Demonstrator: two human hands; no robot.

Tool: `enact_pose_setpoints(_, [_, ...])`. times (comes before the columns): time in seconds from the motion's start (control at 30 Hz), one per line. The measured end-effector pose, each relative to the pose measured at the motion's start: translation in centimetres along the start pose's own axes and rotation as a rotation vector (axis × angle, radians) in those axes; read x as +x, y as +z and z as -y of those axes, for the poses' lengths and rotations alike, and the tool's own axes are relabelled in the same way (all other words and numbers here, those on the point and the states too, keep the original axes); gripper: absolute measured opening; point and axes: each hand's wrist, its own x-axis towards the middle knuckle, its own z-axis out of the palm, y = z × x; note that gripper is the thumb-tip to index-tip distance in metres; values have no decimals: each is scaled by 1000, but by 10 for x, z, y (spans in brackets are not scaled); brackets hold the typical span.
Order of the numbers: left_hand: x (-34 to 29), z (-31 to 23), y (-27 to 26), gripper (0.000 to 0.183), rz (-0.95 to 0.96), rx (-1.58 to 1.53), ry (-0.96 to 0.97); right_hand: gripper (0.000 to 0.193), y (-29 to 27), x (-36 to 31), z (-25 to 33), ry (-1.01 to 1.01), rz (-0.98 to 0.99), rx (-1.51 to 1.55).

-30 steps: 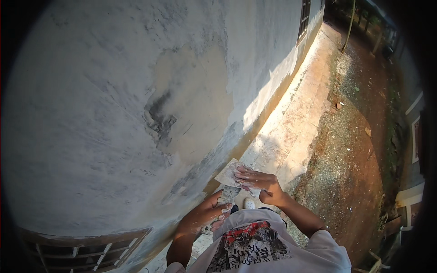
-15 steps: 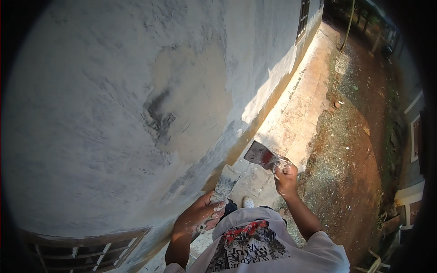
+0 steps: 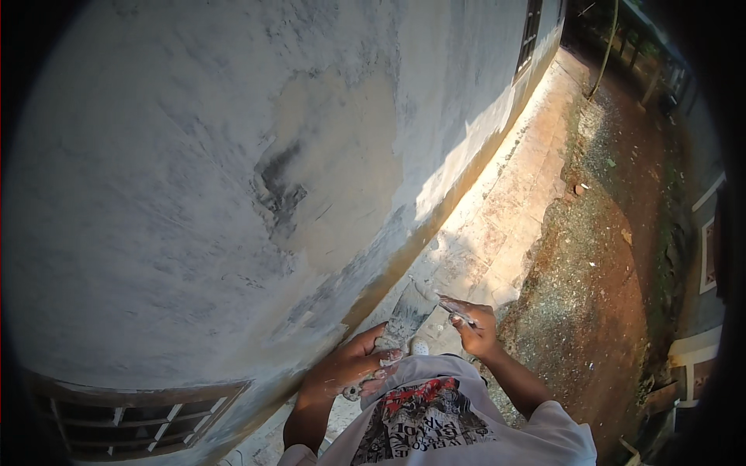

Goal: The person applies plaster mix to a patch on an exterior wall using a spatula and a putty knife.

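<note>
Left hand (image 3: 353,369) is wrapped around a flat putty board (image 3: 409,311) whose long axis runs up and away; right hand (image 3: 475,330), just beside it, pinches a small scraper (image 3: 454,311) touching the board's far end.

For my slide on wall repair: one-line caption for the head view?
Left hand holds a putty-smeared board; right hand grips a blade beside the patched wall.
</note>
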Motion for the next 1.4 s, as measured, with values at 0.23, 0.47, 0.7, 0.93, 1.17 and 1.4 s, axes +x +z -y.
enact_pose_setpoints(0.23, [24,11,-8,27,-282,706,274,29,16,-15,-53,440,-274,629])
enact_pose_setpoints(0.47, [34,44,-68,18,-317,1958,576,37,3,-5,-38,1010,-161,1186])
enact_pose_setpoints(0.7, [1,44,-119,23,-401,2100,529,37,8,-12,-49,916,-125,1428])
enact_pose_setpoints(0.93, [-47,7,-133,21,-626,1775,396,35,10,27,-51,623,-230,1334])
enact_pose_setpoints(1.17, [-179,-66,-150,29,-733,772,211,41,51,85,-19,648,-92,1250])
enact_pose_setpoints(1.4, [-268,-79,-222,38,-425,449,267,32,106,131,2,535,-45,1291])
